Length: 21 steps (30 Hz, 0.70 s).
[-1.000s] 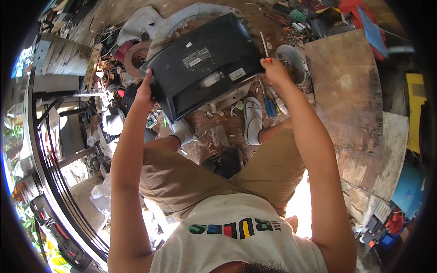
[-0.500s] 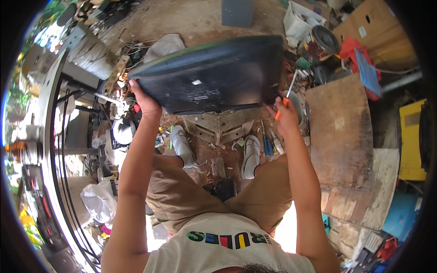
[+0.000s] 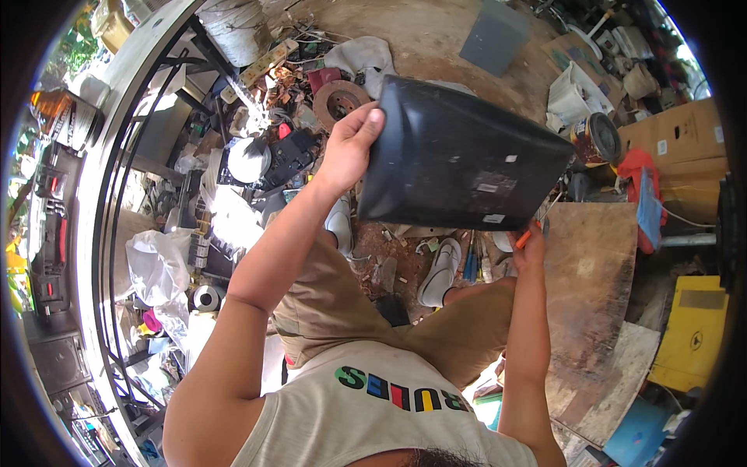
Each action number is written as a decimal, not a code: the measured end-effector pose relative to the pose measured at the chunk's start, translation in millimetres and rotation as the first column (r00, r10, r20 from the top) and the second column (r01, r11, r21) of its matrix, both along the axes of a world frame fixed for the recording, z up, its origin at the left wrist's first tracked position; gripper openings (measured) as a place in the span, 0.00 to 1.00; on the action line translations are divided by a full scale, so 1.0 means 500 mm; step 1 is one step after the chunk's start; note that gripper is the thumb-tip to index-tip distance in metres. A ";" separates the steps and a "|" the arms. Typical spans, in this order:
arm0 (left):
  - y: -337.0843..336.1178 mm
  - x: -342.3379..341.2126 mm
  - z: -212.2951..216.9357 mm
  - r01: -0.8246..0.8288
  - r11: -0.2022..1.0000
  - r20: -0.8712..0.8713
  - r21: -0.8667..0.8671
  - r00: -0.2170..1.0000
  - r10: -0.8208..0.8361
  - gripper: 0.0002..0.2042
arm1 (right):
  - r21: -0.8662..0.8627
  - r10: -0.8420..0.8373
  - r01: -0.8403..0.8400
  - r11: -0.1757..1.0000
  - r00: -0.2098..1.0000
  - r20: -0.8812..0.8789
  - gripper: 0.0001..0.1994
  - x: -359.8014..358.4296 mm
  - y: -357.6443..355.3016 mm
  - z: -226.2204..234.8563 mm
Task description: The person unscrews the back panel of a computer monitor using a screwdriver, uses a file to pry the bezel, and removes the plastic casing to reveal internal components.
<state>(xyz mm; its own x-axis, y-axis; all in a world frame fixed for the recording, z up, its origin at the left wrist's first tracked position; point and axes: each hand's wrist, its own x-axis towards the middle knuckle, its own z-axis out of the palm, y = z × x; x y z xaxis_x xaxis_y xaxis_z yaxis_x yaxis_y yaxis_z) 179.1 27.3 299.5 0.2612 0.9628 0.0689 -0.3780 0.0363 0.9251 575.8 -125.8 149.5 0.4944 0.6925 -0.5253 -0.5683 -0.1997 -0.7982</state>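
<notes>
Dirt floor (image 3: 420,47), sunlit, strewn with scrap. Black metal rail (image 3: 117,202) curving along far left, well left of left hand. Rusty disc (image 3: 340,100) just above-left of left hand. Grey box (image 3: 493,35) far above. Paint can (image 3: 597,138) and cardboard box (image 3: 685,136) up-right of right hand. Wooden board (image 3: 591,257) just right of right hand. Yellow panel (image 3: 692,331) lower right. White plastic bag (image 3: 156,265) lower left.

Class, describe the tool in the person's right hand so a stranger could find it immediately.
Start at the big black plastic monitor casing held up at the picture's centre. Below its lower right corner, the right hand grips a thin screwdriver. Its bright orange handle sets it apart from the dark, dusty clutter around.
</notes>
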 end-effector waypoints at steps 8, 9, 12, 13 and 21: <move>0.014 0.037 0.061 -0.026 0.999 0.040 0.028 0.999 0.025 0.16 | -0.083 0.190 -0.183 0.979 0.979 0.074 0.10 -0.030 -0.009 0.015; 0.017 0.040 0.066 -0.036 0.999 0.044 0.019 0.998 0.035 0.16 | -0.100 0.223 -0.214 0.972 0.971 0.083 0.10 -0.041 -0.008 0.021; 0.018 0.040 0.085 -0.043 0.999 0.040 -0.002 0.998 0.043 0.16 | -0.113 0.190 -0.178 0.977 0.976 0.102 0.12 -0.072 -0.001 0.040; 0.023 0.034 0.085 -0.049 0.999 -0.006 -0.003 0.999 0.049 0.17 | -0.123 0.171 -0.159 0.980 0.980 0.102 0.12 -0.074 0.001 0.046; 0.061 -0.056 0.070 -0.013 0.988 0.050 -0.154 0.999 0.021 0.20 | -0.021 0.226 -0.227 0.974 0.952 0.208 0.13 -0.130 0.003 0.081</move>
<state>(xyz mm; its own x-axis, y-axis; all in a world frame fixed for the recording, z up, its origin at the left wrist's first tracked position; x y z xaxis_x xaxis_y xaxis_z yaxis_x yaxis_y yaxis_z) 151.0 58.0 334.8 0.2448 0.9672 -0.0670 -0.4267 0.1695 0.8884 510.8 -124.5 190.0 0.4221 0.8004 -0.4256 -0.3302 -0.3015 -0.8945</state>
